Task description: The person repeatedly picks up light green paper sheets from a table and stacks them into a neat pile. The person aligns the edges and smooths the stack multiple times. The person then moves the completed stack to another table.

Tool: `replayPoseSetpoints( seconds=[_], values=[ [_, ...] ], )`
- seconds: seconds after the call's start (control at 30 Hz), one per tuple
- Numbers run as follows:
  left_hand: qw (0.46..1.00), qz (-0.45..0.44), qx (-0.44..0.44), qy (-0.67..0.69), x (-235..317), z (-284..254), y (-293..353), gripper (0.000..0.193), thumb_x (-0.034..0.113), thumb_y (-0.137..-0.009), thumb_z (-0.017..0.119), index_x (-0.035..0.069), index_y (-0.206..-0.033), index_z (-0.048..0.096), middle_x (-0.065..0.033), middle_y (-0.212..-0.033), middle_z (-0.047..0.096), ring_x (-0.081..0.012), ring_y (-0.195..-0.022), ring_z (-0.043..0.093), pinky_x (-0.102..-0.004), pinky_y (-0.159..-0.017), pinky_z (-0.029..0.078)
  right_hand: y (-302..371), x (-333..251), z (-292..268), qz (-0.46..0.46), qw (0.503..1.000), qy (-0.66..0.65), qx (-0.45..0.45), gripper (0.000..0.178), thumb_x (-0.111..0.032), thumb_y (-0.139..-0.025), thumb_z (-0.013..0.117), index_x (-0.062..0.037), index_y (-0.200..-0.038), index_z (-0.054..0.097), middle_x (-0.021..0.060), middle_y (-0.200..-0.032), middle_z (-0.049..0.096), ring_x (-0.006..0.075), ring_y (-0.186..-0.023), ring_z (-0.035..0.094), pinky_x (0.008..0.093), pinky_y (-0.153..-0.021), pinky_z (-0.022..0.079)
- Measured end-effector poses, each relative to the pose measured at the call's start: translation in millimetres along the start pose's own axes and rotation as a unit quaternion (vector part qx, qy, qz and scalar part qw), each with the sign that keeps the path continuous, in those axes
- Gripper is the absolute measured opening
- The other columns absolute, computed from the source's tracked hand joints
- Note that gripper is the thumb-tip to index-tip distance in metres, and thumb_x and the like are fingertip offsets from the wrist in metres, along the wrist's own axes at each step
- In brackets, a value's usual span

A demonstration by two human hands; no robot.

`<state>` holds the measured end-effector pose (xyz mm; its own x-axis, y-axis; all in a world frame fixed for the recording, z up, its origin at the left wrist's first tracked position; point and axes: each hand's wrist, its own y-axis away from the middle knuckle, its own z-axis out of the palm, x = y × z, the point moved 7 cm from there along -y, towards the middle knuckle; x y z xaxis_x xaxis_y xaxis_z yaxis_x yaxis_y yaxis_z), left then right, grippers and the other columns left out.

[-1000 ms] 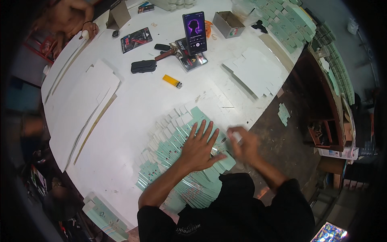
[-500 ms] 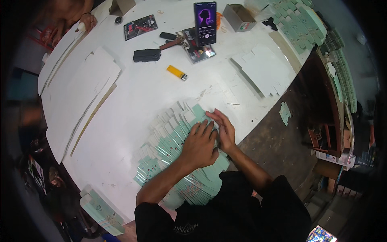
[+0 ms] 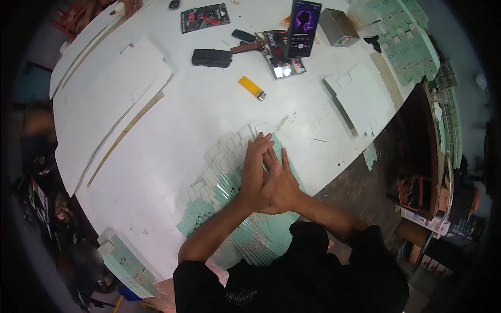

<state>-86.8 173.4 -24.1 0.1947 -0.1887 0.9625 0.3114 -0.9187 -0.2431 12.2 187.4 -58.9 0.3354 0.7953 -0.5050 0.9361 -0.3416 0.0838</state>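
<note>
A fanned-out spread of flat mint-green printed cartons (image 3: 258, 237) with white flaps lies on the table in front of me. On top of its right part rest both hands, overlapping each other. My left hand (image 3: 254, 175) stands on edge with its fingers stretched out over the cartons' far end. My right hand (image 3: 283, 183) presses against it from the right, fingers straight and apart, some crossing the left fingers. Neither hand grips a carton; the cartons right under the palms are hidden.
Beyond the cartons lie a yellow lighter (image 3: 252, 88), a black case (image 3: 211, 58) and an upright phone (image 3: 302, 31). White die-cut sheets are stacked left (image 3: 117, 91) and right (image 3: 360, 99). More green cartons (image 3: 125, 263) sit at lower left. Another person's hand (image 3: 133, 5) shows top left.
My left hand has turned from palm-down onto its edge, and the right hand has closed in against it. The whole view has shifted, moving the table items rightward in the picture.
</note>
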Motion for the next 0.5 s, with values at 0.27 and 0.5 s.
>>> replayPoseSetpoints(
  seconds=[0.27,0.5],
  values=[
    [0.935,0.066,-0.250,-0.243,15.1,38.9,4.7,0.087,0.046,-0.102,0.057,-0.007,-0.163,0.024,-0.0296,-0.170,0.025,-0.0503,-0.158,0.020,-0.0596,-0.128,0.013,30.6,48.5,-0.3,0.001,0.803,-0.568,0.181,0.082,-0.045,-0.096,0.058,0.0064,-0.156,0.038,0.0234,-0.158,0.044,0.0320,-0.148,0.041,0.0419,-0.122,0.031],
    [0.863,0.076,-0.276,-0.416,14.4,52.4,15.9,0.070,0.048,-0.100,0.063,0.003,-0.153,0.052,-0.0331,-0.158,0.044,-0.0503,-0.150,0.037,-0.0593,-0.125,0.024,63.8,84.2,-59.9,0.129,0.832,-0.368,0.394,0.029,-0.004,-0.091,0.066,0.0016,-0.119,0.061,0.0119,-0.118,0.063,0.0228,-0.111,0.061,0.0357,-0.101,0.046]
  ],
)
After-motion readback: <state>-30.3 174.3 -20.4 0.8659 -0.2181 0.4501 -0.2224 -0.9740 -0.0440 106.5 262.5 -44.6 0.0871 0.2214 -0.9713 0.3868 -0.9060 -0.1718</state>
